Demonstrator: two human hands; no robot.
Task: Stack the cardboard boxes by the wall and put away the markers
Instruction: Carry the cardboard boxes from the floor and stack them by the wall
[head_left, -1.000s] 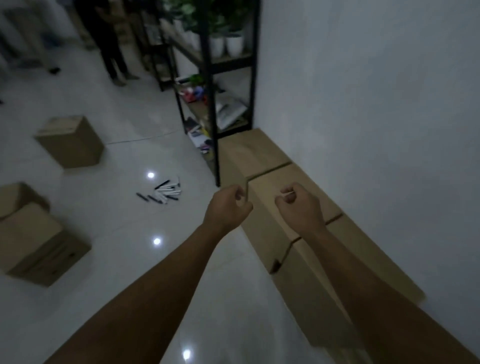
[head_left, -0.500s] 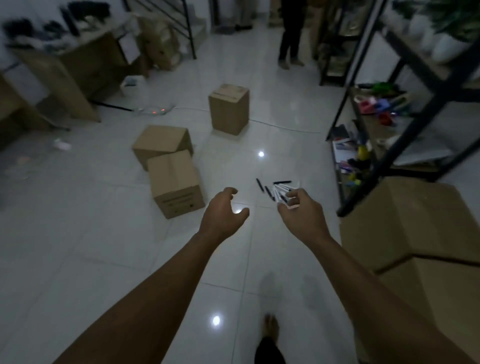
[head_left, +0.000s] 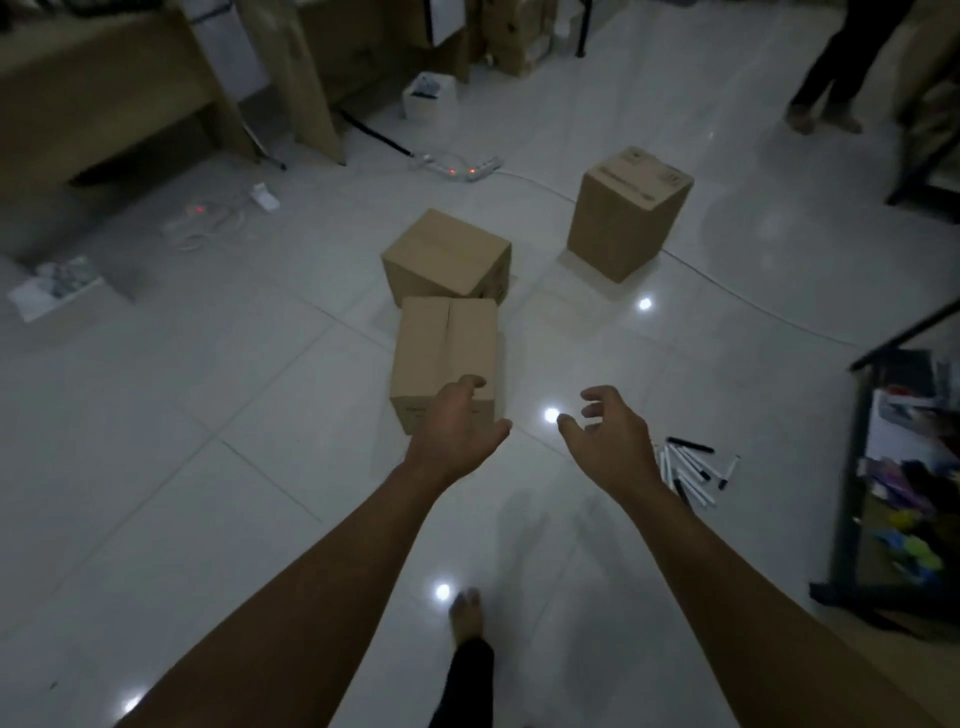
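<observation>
Three brown cardboard boxes stand on the white tiled floor. The nearest box (head_left: 445, 349) lies straight ahead; my left hand (head_left: 453, 432) hovers over its near end, fingers spread and empty. A second box (head_left: 447, 258) sits just behind it, touching it. A taller box (head_left: 628, 212) stands apart at the right. My right hand (head_left: 613, 441) is open and empty over bare floor right of the nearest box. A loose pile of black and white markers (head_left: 691, 470) lies on the floor just right of that hand.
A black metal shelf (head_left: 857, 467) with colourful items lines the right edge. A person's legs (head_left: 831, 67) stand at the far right. Power strips and a cable (head_left: 467, 169) run across the floor behind the boxes. Wooden desks (head_left: 104, 93) fill the far left. My foot (head_left: 465, 613) is below.
My view has swung left from the wall stack to the open floor. The loose boxes are now closer and centred. Both hands have opened and reach forward.
</observation>
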